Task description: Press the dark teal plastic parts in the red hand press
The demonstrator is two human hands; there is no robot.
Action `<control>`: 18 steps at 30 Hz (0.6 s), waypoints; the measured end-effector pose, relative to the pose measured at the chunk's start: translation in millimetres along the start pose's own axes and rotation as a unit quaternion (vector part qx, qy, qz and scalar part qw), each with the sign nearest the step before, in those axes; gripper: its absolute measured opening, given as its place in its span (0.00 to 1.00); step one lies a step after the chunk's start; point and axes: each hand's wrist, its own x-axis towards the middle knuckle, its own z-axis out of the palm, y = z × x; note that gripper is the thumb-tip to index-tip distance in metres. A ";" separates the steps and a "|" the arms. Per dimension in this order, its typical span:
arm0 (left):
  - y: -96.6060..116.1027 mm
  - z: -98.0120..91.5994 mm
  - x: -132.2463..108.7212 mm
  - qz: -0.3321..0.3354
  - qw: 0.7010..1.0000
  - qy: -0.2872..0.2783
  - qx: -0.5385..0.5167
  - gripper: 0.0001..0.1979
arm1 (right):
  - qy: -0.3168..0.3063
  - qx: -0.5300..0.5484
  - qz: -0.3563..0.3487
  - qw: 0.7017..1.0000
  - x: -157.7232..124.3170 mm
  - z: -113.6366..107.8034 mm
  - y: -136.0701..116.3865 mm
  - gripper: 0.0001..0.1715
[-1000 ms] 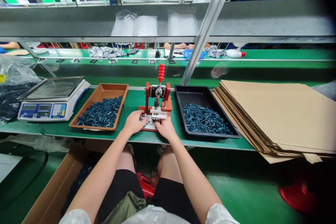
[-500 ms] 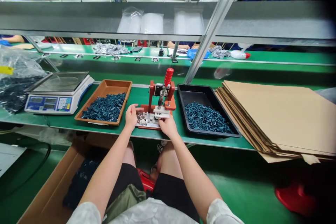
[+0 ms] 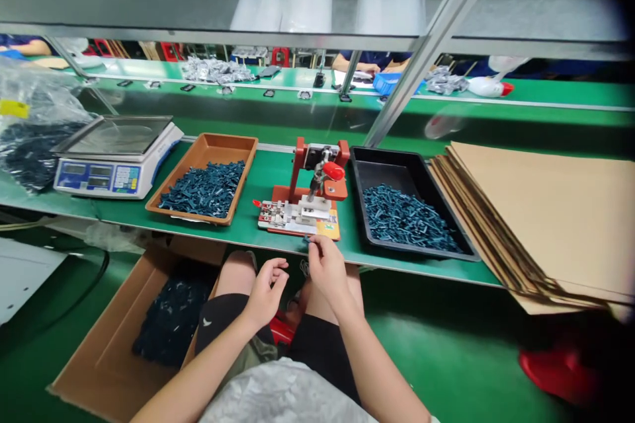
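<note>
A red toggle press (image 3: 317, 175) stands on the green bench (image 3: 258, 178) between two trays, its red handle (image 3: 333, 170) swung down to the right over a metal fixture plate (image 3: 290, 217). My right hand (image 3: 330, 271) is at the bench's front edge just below the press, thumb and fingers pinched on a small dark blue part (image 3: 309, 242). My left hand (image 3: 265, 291) hangs over my lap, left of the right hand, with fingers loosely curled and nothing in them. A brown tray (image 3: 211, 145) left of the press and a black tray (image 3: 384, 168) to its right both hold several dark blue parts.
A weighing scale (image 3: 114, 155) sits left of the brown tray, beside a plastic bag of parts (image 3: 30, 139). Stacked cardboard sheets (image 3: 546, 211) fill the right bench. An open cardboard box (image 3: 114, 350) with dark parts lies on the floor. Other people's hands work beyond the far conveyor.
Both hands have pulled back from the fixture toward my lap, the right one now pinching a small part. The press handle has swung from upright to down. The view has tilted downward.
</note>
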 end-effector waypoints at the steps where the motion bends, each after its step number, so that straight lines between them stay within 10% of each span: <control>1: -3.1 1.4 -1.3 -0.027 0.999 -0.003 -0.018 0.24 | -0.007 0.016 0.005 1.000 -4.4 -1.0 -4.3 0.11; 12: 5.7 10.9 8.9 -0.086 0.972 0.069 -0.209 0.26 | -0.239 0.109 0.002 0.965 -35.4 10.8 -24.6 0.10; 15: 0.9 -10.4 5.0 -0.115 0.951 0.099 -0.269 0.26 | -0.163 0.049 -0.099 0.980 -19.8 -3.8 -38.1 0.14; 18: -8.7 -48.6 2.6 -0.122 0.944 0.161 -0.262 0.27 | 0.072 0.021 -0.195 0.978 29.7 -36.5 -59.6 0.21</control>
